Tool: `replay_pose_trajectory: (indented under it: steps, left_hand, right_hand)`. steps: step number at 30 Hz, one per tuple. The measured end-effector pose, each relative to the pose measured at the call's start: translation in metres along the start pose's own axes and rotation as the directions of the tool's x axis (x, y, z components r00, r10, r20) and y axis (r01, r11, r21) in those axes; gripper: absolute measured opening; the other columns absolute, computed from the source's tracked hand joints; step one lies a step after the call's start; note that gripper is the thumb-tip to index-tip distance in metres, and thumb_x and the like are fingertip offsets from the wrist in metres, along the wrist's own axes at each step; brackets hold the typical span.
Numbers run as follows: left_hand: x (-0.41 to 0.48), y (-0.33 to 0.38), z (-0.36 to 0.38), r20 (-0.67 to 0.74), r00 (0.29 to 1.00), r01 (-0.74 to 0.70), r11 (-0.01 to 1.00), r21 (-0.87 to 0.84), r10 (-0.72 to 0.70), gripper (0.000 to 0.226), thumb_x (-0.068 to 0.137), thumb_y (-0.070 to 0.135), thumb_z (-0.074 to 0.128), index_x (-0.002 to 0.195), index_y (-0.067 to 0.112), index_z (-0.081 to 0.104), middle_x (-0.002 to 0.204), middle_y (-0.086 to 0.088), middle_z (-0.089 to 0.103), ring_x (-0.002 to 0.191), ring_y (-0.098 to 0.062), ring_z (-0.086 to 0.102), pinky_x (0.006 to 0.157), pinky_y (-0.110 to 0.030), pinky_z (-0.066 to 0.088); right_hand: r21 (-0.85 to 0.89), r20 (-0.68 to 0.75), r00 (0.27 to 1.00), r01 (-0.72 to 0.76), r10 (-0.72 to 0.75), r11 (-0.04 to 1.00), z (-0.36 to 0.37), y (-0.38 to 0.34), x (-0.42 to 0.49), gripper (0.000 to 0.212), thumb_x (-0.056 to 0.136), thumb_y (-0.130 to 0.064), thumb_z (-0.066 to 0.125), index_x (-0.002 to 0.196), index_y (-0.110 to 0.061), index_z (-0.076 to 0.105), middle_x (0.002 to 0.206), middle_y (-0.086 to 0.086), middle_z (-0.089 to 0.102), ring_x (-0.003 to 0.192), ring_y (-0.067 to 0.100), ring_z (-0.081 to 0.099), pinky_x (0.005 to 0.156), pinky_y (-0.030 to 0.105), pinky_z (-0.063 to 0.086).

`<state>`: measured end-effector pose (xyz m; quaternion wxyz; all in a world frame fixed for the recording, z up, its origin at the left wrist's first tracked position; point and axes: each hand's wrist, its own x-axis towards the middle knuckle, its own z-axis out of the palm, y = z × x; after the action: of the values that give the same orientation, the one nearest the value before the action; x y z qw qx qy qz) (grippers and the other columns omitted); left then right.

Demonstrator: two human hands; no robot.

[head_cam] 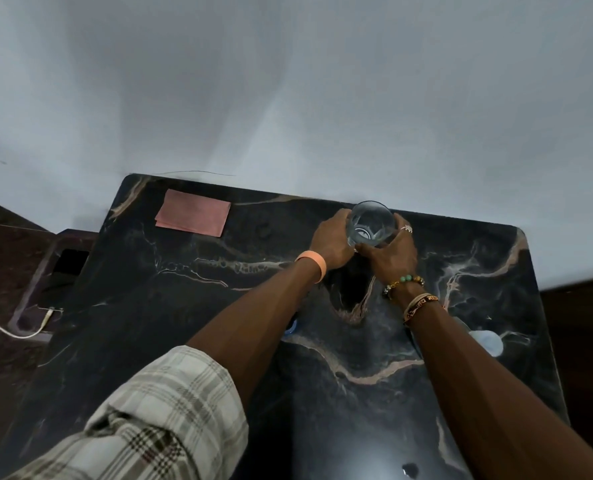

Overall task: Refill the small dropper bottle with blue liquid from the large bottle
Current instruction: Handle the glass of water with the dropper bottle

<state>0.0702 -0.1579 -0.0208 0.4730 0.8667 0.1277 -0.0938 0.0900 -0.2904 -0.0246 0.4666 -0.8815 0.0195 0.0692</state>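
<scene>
A folded pink cloth lies on the dark marble table.

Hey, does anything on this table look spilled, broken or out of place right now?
Nothing stands out. The left hand and right hand hold a clear glass near the far edge of the table; no spill shows. The pink cloth lies folded flat. Things half hidden under the forearms are unclear.

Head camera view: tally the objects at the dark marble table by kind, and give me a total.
Clear glass, gripped by left hand and right hand: 1
Folded pink cloth: 1
Bluish items, partly hidden by the arms, kind unclear: 2
Total: 4
</scene>
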Motion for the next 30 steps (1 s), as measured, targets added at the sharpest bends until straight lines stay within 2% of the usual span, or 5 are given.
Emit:
replay_pose_trajectory:
  steps: [7,11,17,25,30]
  left_hand:
    - [-0.001,-0.001,-0.001,-0.13,0.991,0.033,0.997,-0.072,-0.042,0.038,0.08,0.006,0.07,0.115,0.015,0.061,0.109,-0.005,0.071,0.1,-0.026,0.067,0.089,-0.041,0.055]
    - [-0.012,0.0,-0.015,-0.159,0.987,0.015,0.994,-0.107,-0.032,0.05,0.069,0.006,0.081,0.115,0.016,0.063,0.105,-0.003,0.072,0.094,-0.024,0.069,0.083,-0.041,0.059]
    - [-0.041,0.013,-0.053,-0.265,0.964,-0.077,0.987,-0.143,0.036,0.071,0.068,0.004,0.084,0.133,0.013,0.056,0.123,-0.009,0.068,0.106,-0.026,0.067,0.091,-0.042,0.057]
    - [-0.104,0.002,-0.127,-0.445,0.89,-0.155,0.983,-0.101,0.095,0.067,0.066,0.014,0.089,0.123,0.012,0.056,0.121,-0.007,0.064,0.104,-0.026,0.065,0.09,-0.044,0.057]
    - [-0.16,-0.039,-0.163,-0.52,0.849,-0.129,0.991,-0.031,0.094,0.072,0.062,0.026,0.092,0.121,0.012,0.053,0.11,-0.001,0.063,0.097,-0.017,0.064,0.08,-0.014,0.052]
  right_hand:
    - [0.043,-0.042,0.999,0.001,0.0,0.999,0.005,-0.008,-0.013,0.076,0.063,-0.028,0.09,0.122,-0.023,0.043,0.106,-0.004,0.055,0.093,0.016,0.06,0.066,0.014,0.044]
    - [0.094,-0.033,0.997,0.077,-0.074,0.993,0.0,-0.02,-0.025,0.076,0.06,-0.028,0.092,0.118,-0.025,0.043,0.108,-0.004,0.056,0.095,0.014,0.06,0.076,0.026,0.054]
    - [0.028,0.014,0.993,0.117,-0.117,0.993,0.001,-0.066,-0.033,0.101,0.061,-0.028,0.091,0.144,-0.007,0.037,0.136,0.012,0.053,0.123,0.027,0.053,0.096,0.039,0.052]
    - [0.027,0.126,0.93,0.344,-0.345,0.939,0.028,-0.136,-0.073,0.074,0.062,-0.023,0.088,0.127,-0.011,0.054,0.122,0.011,0.06,0.112,0.027,0.056,0.094,0.043,0.052]
    - [0.112,0.243,0.873,0.409,-0.424,0.906,0.066,-0.165,-0.12,0.069,0.054,-0.025,0.092,0.114,-0.014,0.059,0.106,0.002,0.063,0.095,0.018,0.062,0.079,0.034,0.057]
